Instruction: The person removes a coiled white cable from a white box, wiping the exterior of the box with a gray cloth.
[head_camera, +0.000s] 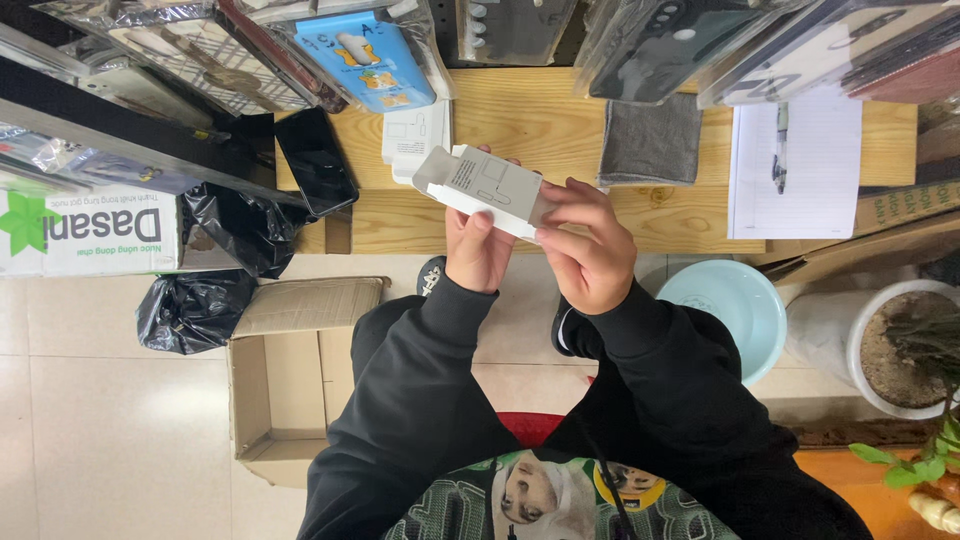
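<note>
I hold a small white cardboard box (490, 188) in both hands above the near edge of a wooden table (545, 120). One end flap of the box stands open at the left. My left hand (477, 250) grips the box from below, thumb on its side. My right hand (590, 250) pinches the box's right end with thumb and fingers. Both arms wear black sleeves.
On the table lie a black phone (316, 160), a second white box (415, 135), a grey cloth (652, 140) and a white notepad with a pen (795, 165). Phone cases hang above. An open cardboard box (275, 395), black bags (195, 310), a pale blue basin (730, 305) and a plant pot (890, 350) are on the floor.
</note>
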